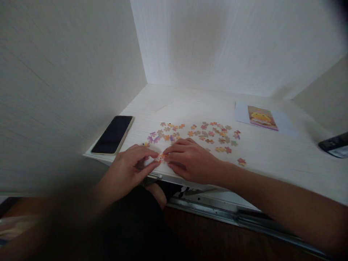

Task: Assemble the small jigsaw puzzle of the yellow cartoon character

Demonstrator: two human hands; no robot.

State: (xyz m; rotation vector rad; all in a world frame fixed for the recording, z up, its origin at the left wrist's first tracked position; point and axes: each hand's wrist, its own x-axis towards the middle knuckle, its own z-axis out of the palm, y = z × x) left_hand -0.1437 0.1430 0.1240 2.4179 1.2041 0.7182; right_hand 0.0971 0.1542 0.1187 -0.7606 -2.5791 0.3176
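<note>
Fingertips of both hands meet on one small orange puzzle piece (161, 157) at the desk's (272, 152) near edge, left hand (127, 170) and right hand (190, 159) pinched on it from opposite sides, loose pieces (201, 135) scattered just beyond.

Both hands meet at the near edge of the white desk (272, 152): left hand (127, 168) and right hand (190, 159) pinch a small orange puzzle piece (161, 157) between their fingertips, might be two pieces, too blurry to tell. Loose puzzle pieces (201, 134) lie scattered just beyond. A dark phone (113, 134) sits left, a picture card (262, 117) far right.
</note>
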